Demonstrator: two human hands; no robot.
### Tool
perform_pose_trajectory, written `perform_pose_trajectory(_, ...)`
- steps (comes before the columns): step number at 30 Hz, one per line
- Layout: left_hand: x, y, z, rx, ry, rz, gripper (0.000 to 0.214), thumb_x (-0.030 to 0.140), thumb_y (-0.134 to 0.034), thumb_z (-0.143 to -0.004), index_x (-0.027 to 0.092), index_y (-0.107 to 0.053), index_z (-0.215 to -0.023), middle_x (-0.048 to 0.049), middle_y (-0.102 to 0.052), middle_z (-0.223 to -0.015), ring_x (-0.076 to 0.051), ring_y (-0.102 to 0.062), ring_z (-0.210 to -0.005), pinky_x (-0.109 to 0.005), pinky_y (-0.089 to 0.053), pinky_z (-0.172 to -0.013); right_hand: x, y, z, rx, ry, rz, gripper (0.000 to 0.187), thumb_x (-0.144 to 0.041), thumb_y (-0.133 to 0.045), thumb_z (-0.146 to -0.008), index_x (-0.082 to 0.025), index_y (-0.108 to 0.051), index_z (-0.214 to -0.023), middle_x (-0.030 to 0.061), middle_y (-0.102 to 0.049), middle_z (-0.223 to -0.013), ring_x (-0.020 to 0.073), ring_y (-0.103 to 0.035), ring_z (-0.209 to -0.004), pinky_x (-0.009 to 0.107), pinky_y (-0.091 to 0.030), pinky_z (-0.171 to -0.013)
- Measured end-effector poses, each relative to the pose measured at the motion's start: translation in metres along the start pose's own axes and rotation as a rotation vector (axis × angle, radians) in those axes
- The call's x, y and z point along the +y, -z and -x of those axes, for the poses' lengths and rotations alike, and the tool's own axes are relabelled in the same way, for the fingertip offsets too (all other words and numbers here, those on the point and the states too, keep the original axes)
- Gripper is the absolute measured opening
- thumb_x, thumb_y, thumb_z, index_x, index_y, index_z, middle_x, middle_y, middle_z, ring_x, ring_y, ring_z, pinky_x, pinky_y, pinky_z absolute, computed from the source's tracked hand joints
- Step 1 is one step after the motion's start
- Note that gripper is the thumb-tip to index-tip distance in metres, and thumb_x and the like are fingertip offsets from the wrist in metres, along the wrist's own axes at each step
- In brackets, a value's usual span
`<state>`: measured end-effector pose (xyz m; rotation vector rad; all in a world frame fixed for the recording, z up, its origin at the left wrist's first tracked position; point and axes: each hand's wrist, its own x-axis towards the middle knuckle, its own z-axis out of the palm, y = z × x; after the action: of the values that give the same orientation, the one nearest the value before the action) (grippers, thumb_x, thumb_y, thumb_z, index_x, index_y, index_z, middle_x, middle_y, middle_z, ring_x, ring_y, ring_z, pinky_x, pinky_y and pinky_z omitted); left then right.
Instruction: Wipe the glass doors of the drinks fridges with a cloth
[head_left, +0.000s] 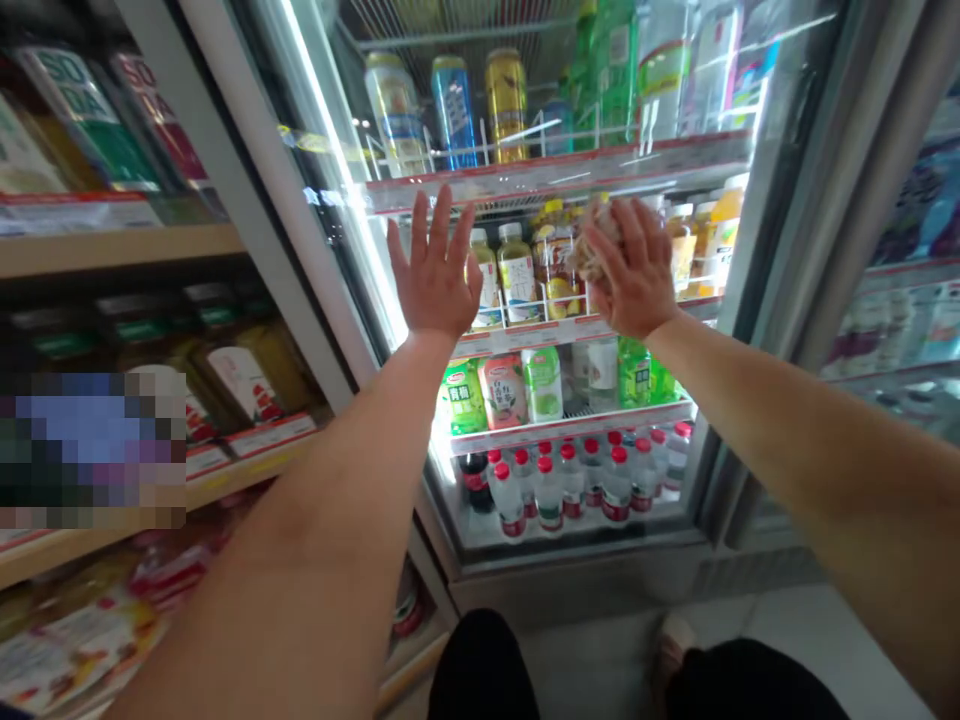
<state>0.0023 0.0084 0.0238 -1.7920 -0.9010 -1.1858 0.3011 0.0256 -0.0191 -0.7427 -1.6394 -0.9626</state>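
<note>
My left hand (433, 268) is raised with its fingers spread and lies flat against the glass door (757, 120) of a drinks fridge. My right hand (634, 268) presses a crumpled beige cloth (594, 240) against the same glass, a little to the right. Behind the glass stand tall cans (453, 105) on the top shelf, juice bottles (517, 270) at hand height, green-labelled bottles (541, 385) lower down and red-capped bottles (570, 480) at the bottom.
Wooden shelves (112, 250) with packaged goods and jars stand on the left. A second fridge door (915, 260) is on the right. My knees (487, 670) show at the bottom, above a pale floor (600, 650).
</note>
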Motion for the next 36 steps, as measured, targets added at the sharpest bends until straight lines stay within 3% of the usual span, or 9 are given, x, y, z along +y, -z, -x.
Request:
perform_pose_trajectory(2,0.004,0.005,0.001,-0.001,0.006,-0.013,0.07,0.028,-0.044,-0.096,0.038,-0.024,-0.162,0.0066,-0.021,-0.17,-0.019,0.004,-0.16,-0.057,0.011,-0.131,-0.009,0.011,0.0,-0.189,0.105,-0.02,0.065,-0.044,-0.056,-0.086,-0.036,-0.049,-0.15,-0.0014,-0.033,-0.168,0.0333,-0.025,-0.156,0.061,-0.026,-0.123)
perform_pose_trajectory(4,0.005,0.007,0.0,-0.015,0.033,-0.04,0.068,0.024,-0.043,-0.095,0.037,-0.028,-0.161,0.0043,-0.023,-0.17,-0.021,-0.003,-0.16,-0.059,0.007,-0.131,-0.013,0.016,-0.008,-0.246,0.101,-0.013,0.06,-0.039,-0.056,-0.087,-0.04,-0.052,-0.146,-0.0033,-0.039,-0.165,0.0312,-0.028,-0.155,0.06,-0.027,-0.124)
perform_pose_trajectory(9,0.004,0.002,-0.001,-0.011,0.044,-0.007,0.065,0.024,-0.043,-0.096,0.031,-0.031,-0.16,0.006,-0.019,-0.171,-0.019,0.005,-0.16,-0.057,0.011,-0.131,-0.023,0.005,-0.043,0.075,-0.216,0.052,0.06,-0.027,-0.047,-0.091,-0.031,-0.05,-0.15,0.0056,-0.039,-0.165,0.0333,-0.029,-0.155,0.063,-0.031,-0.12)
perform_pose_trajectory(11,0.004,0.0,0.0,-0.019,0.046,-0.017,0.065,0.026,-0.044,-0.097,0.03,-0.03,-0.16,0.0074,-0.015,-0.171,-0.018,0.01,-0.159,-0.056,0.013,-0.131,-0.034,-0.002,-0.049,0.11,-0.248,0.028,0.061,-0.026,-0.044,-0.092,-0.031,-0.047,-0.153,0.0055,-0.037,-0.166,0.034,-0.025,-0.157,0.065,-0.03,-0.12)
perform_pose_trajectory(17,0.007,0.006,0.001,-0.029,0.025,-0.061,0.072,0.027,-0.047,-0.095,0.035,-0.023,-0.162,0.0045,-0.019,-0.171,-0.019,0.007,-0.159,-0.057,0.007,-0.131,-0.063,-0.005,-0.049,-0.224,0.089,-0.064,0.064,-0.027,-0.048,-0.091,-0.046,-0.043,-0.152,-0.0069,-0.04,-0.164,0.0265,-0.028,-0.156,0.061,-0.028,-0.124)
perform_pose_trajectory(24,0.011,0.01,0.0,-0.036,0.056,0.079,0.072,0.031,-0.05,-0.094,0.034,-0.026,-0.162,0.0022,-0.022,-0.17,-0.023,0.001,-0.16,-0.06,0.008,-0.13,-0.067,-0.013,-0.074,-0.022,-0.132,0.008,0.063,-0.023,-0.039,-0.095,-0.04,-0.041,-0.155,-0.0032,-0.039,-0.165,0.0305,-0.023,-0.158,0.065,-0.028,-0.123)
perform_pose_trajectory(31,0.012,0.011,-0.003,-0.069,0.082,-0.063,0.063,0.033,-0.041,-0.098,0.032,-0.032,-0.16,-0.0003,-0.025,-0.17,-0.023,-0.005,-0.16,-0.057,0.004,-0.13,-0.088,-0.007,-0.06,-0.319,0.247,-0.102,0.061,-0.023,-0.049,-0.093,-0.046,-0.047,-0.149,-0.0092,-0.04,-0.164,0.0226,-0.027,-0.157,0.057,-0.026,-0.128)
perform_pose_trajectory(34,0.012,0.01,-0.002,-0.06,0.077,-0.103,0.06,0.032,-0.036,-0.099,0.03,-0.036,-0.159,-0.0015,-0.026,-0.169,-0.021,-0.006,-0.16,-0.056,0.002,-0.131,-0.089,-0.006,-0.061,-0.315,0.26,-0.104,0.058,-0.024,-0.05,-0.093,-0.043,-0.049,-0.148,-0.0073,-0.042,-0.163,0.0235,-0.028,-0.156,0.057,-0.025,-0.128)
perform_pose_trajectory(36,0.01,0.008,-0.001,-0.049,0.05,-0.126,0.068,0.032,-0.044,-0.094,0.029,-0.029,-0.16,0.001,-0.023,-0.17,-0.019,0.001,-0.16,-0.058,0.002,-0.131,-0.085,-0.005,-0.066,-0.267,0.186,-0.093,0.058,-0.025,-0.049,-0.094,-0.042,-0.049,-0.149,-0.0055,-0.042,-0.163,0.0254,-0.03,-0.156,0.058,-0.025,-0.127)
